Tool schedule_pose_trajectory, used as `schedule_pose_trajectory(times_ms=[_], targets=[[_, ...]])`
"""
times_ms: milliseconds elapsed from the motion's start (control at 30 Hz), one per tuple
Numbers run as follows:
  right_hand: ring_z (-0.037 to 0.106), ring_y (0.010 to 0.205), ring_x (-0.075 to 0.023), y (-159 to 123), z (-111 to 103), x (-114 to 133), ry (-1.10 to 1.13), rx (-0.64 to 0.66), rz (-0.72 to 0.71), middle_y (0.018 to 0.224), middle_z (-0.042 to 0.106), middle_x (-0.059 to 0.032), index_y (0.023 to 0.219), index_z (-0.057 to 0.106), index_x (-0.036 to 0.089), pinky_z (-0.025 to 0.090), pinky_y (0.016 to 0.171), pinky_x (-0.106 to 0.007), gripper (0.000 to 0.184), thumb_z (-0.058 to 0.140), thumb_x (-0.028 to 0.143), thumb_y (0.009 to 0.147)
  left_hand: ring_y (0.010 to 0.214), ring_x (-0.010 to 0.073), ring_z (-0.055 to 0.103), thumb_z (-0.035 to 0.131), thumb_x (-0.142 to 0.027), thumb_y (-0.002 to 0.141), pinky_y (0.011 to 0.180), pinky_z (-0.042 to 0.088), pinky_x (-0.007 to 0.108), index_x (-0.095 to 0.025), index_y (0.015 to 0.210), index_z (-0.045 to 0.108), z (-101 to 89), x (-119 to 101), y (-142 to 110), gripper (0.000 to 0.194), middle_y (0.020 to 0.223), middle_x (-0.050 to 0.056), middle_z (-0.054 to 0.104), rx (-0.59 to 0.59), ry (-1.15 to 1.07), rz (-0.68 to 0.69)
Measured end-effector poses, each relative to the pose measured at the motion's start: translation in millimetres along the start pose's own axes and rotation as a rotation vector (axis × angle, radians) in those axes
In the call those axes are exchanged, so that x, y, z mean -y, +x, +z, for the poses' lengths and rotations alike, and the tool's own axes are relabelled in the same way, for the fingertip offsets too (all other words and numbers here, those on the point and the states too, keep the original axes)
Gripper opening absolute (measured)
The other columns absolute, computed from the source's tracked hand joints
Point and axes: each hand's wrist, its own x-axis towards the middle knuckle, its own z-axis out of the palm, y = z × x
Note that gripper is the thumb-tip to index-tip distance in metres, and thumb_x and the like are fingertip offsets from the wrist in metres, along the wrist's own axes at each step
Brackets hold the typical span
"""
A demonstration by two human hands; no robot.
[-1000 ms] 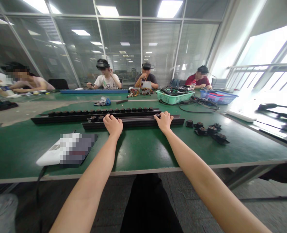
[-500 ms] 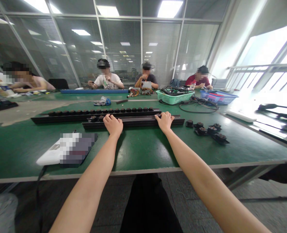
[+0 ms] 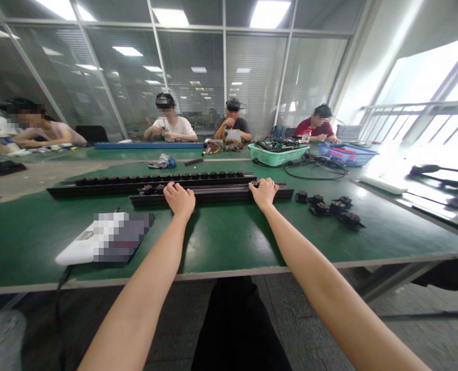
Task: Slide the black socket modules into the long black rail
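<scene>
The left hand and right hand rest on the near black rail, fingers curved over it, grip unclear; the far rail carries a full row of black blocks, the near rail only a few, and loose blocks sit at right.

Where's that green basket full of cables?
In the head view, the green plastic basket sits far across the table, right of centre, beside a blue basket to its right.

"L hand doing what?"
"Resting palm-down, fingers curving over."
"R hand?"
"Same, palm-down, fingers curving, well apart from L."
"Arms?"
"Bare L forearm and R forearm are stretching fwd, angling inward."
</scene>
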Motion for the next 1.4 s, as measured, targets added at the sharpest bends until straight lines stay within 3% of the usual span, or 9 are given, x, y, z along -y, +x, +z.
schedule_pose_trajectory(times_ms=[1400], targets=[[0.05, 0.119, -0.0351, 4.4, -1.5, -9.2, 0.026, -0.041, 0.072, 0.123, 0.065, -0.0199, 0.108, 0.076, 0.015, 0.032, 0.103, -0.047, 0.034, 0.056, 0.041, 0.098, 0.148, 0.0467, 0.038, 0.056, -0.021, 0.086, 0.126, 0.031, 0.066, -0.005, 0.125, 0.059, -4.6, -5.4, -1.6, 0.043, 0.15, 0.032, 0.048, 0.008, -0.043, -0.019]])
